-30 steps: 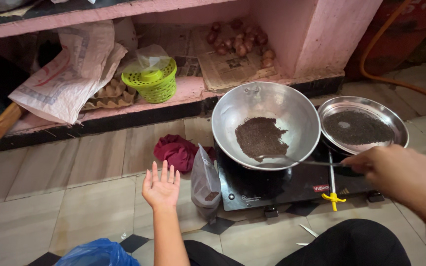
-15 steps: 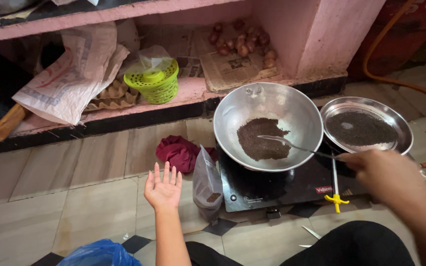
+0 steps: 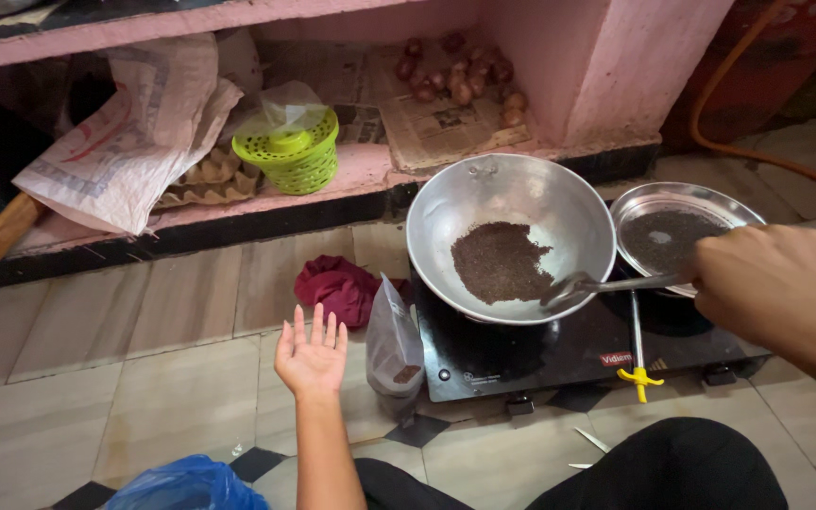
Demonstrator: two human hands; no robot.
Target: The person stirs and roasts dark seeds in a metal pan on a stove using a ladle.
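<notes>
A round steel pan (image 3: pixel 512 194) sits on a black cooktop (image 3: pixel 559 349) and holds a patch of dark seeds (image 3: pixel 500 261). My right hand (image 3: pixel 786 283) grips a metal spoon (image 3: pixel 597 285) whose bowl rests on the pan's inner wall to the right of the seeds. My left hand (image 3: pixel 312 351) hovers over the tiled floor, palm up, fingers spread, holding nothing. It is beside a small clear plastic bag (image 3: pixel 394 348) with a little dark stuff at its bottom.
A steel plate (image 3: pixel 674 231) with dark seeds stands right of the pan. A maroon cloth (image 3: pixel 339 288) lies on the floor. On the pink shelf are a green basket (image 3: pixel 293 151), egg trays (image 3: pixel 208 179), a sack (image 3: pixel 134 132) and small onions (image 3: pixel 465 80). A blue bag (image 3: pixel 181 484) lies near.
My right hand has drawn the spoon from the middle of the seeds to the pan's right side. The view has shifted slightly. My left hand stays in place.
</notes>
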